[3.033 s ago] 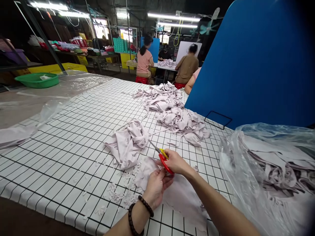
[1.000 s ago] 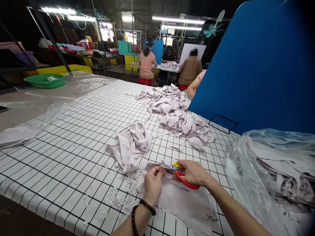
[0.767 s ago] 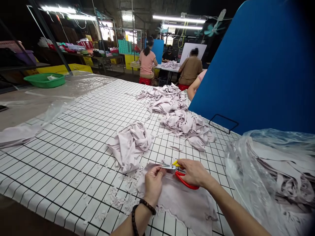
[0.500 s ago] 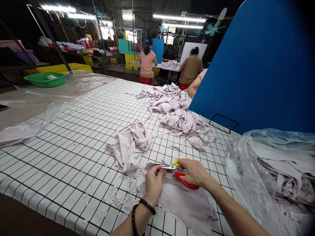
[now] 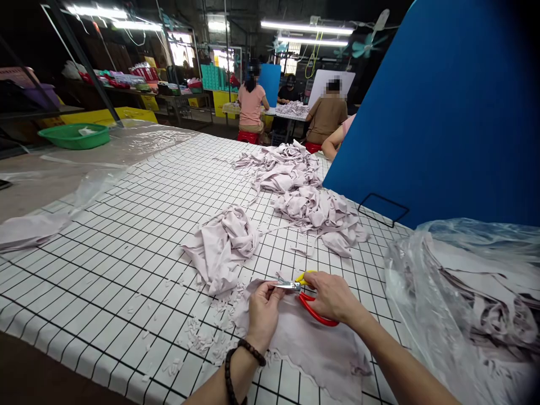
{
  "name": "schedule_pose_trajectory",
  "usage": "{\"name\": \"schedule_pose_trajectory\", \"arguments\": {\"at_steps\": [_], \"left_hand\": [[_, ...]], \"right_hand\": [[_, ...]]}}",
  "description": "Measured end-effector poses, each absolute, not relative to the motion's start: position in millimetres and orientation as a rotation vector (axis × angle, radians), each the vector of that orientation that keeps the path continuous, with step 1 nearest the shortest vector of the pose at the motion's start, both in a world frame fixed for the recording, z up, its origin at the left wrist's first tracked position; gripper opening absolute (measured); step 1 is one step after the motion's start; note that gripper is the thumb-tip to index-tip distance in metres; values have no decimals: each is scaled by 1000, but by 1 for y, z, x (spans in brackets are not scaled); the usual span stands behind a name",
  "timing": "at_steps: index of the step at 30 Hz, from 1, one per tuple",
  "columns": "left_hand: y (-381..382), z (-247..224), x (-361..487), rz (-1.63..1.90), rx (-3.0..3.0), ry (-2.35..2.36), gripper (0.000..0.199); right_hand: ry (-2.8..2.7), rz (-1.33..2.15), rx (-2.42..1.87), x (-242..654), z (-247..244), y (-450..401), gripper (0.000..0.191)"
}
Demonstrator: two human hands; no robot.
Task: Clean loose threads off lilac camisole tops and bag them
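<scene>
My left hand [image 5: 264,312], with dark beads at the wrist, pinches the upper edge of a pale lilac cloth [image 5: 314,349] that lies spread over the table. My right hand [image 5: 333,295] is closed round scissors [image 5: 318,311] with one red and one yellow handle. Their metal blades point left and reach the cloth's edge at my left fingertips. Small cloth scraps [image 5: 200,340] are scattered left of my left hand. Beyond the hands lies a crumpled lilac cloth [image 5: 225,244].
Heaps of lilac cloth [image 5: 312,208] lie farther back on the checked tablecloth [image 5: 139,225]. A blue panel [image 5: 442,124] stands at the right, above a plastic bag [image 5: 413,281] of cloth. A green basin [image 5: 73,136] sits far left. Several people are seated beyond.
The view has shifted slightly. My hands, the scissors and the cloth keep nearly the same places, and the scissor blades look closer together than before.
</scene>
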State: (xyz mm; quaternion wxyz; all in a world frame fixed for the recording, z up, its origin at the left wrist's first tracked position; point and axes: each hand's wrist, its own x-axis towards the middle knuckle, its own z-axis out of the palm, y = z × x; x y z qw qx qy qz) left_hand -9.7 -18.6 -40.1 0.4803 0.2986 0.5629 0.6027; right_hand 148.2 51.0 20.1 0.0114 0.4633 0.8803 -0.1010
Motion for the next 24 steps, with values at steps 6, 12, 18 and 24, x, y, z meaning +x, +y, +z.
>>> {"name": "schedule_pose_trajectory", "arguments": {"at_steps": [6, 12, 18, 24], "left_hand": [[-18, -41, -9, 1468, 723, 1336, 27], [-18, -42, -8, 1479, 714, 1310, 25], [-18, -41, -9, 1474, 745, 1341, 26], [-18, -40, -9, 1463, 759, 1361, 26]], "right_hand": [[2730, -301, 1478, 150, 13, 52, 25], [2704, -288, 1495, 150, 14, 53, 26], [2701, -275, 1468, 151, 12, 54, 31], [2718, -262, 1453, 153, 9, 56, 34]]}}
